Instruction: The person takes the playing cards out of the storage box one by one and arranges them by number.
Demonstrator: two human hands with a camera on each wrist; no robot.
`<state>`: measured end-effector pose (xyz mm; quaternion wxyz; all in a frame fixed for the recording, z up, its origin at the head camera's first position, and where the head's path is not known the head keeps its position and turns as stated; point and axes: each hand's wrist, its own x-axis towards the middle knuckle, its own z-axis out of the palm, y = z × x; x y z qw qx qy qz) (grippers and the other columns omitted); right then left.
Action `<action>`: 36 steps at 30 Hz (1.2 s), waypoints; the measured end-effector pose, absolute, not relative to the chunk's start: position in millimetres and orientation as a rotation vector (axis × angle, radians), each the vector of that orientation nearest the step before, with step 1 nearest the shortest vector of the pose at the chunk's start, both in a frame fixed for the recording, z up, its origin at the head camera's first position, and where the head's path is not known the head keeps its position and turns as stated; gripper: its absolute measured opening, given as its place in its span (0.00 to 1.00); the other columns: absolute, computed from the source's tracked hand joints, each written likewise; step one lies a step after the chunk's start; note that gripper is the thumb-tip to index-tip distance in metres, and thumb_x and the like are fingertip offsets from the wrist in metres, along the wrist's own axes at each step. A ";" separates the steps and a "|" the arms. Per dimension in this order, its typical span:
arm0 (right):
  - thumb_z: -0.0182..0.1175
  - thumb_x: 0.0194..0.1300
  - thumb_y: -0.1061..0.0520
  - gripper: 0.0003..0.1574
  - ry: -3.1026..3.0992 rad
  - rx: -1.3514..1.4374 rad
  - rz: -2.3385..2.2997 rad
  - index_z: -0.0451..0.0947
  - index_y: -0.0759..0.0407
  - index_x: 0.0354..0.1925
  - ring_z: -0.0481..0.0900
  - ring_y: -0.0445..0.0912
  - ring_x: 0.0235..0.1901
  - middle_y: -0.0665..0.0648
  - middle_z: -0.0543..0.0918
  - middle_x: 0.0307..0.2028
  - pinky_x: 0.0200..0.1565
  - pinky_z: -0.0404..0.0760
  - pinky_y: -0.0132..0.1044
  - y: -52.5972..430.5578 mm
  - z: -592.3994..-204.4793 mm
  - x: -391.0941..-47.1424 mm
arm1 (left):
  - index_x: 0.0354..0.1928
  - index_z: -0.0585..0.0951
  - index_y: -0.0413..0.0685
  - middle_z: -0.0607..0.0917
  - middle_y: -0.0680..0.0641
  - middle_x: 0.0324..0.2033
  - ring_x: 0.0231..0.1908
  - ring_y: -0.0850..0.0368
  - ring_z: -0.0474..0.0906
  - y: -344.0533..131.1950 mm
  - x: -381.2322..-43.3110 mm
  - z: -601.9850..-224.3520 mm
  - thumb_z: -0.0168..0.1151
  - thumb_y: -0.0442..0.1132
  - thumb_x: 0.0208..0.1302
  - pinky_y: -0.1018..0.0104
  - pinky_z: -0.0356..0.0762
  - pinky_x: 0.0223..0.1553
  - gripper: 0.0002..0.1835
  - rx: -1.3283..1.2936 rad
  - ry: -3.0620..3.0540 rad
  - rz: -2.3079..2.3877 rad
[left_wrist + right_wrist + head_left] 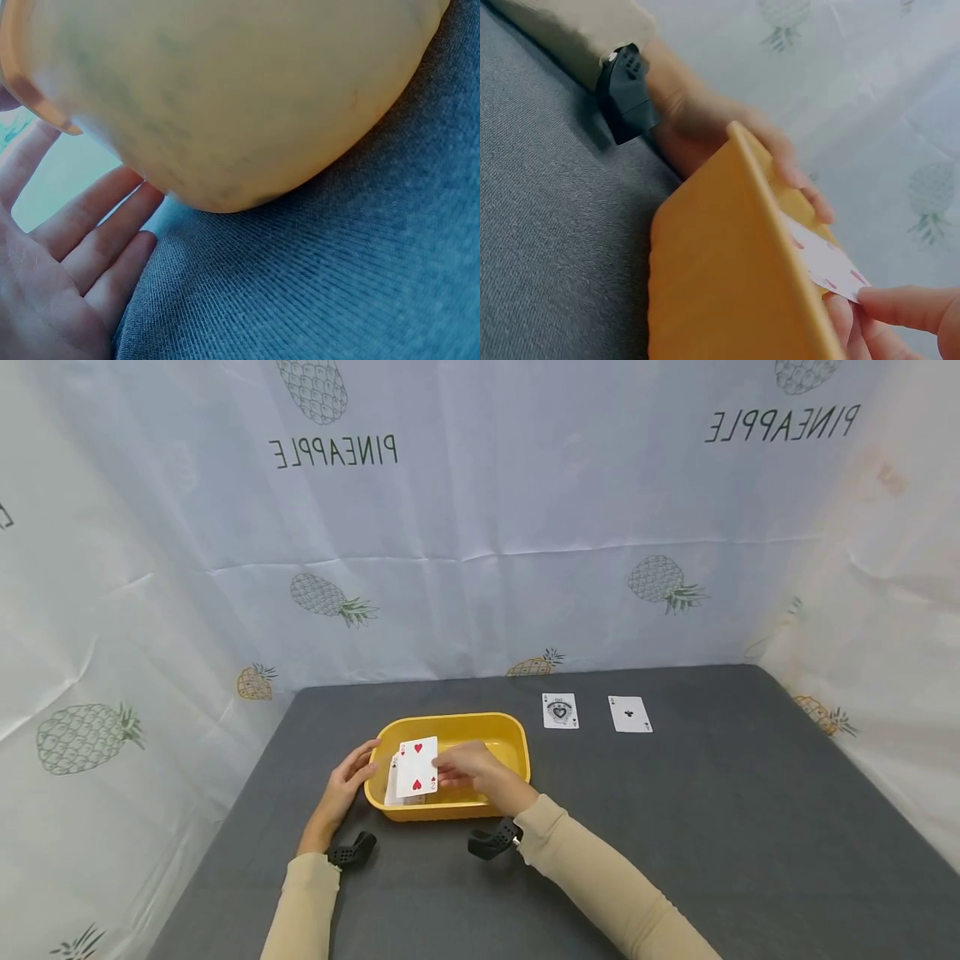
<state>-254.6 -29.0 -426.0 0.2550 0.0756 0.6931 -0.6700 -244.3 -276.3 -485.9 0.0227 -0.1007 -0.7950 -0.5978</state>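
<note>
Currently, the right hand [483, 772] pinches the two of hearts [417, 767] by its right edge over the left end of the yellow box [442, 812], long axis toward the table [675, 827]'s far edge; the left hand [347, 778], fingers extended, touches the box's left rim.

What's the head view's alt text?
The right hand pinches a white two-of-hearts playing card over a yellow, rounded rectangular tub; the left hand touches its rim. Two white playing cards lie farther right on dark grey cloth.
</note>
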 end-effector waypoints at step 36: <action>0.61 0.64 0.61 0.22 2.023 0.065 -1.951 0.76 0.76 0.52 0.78 0.36 0.24 0.46 0.81 0.24 0.32 0.81 0.27 97.6 -412.2 -232.3 | 0.70 0.64 0.41 0.69 0.30 0.66 0.53 0.81 0.72 -278.5 -247.0 -488.6 0.51 0.40 0.73 0.86 0.69 0.50 0.27 -0.301 -2.464 -1.892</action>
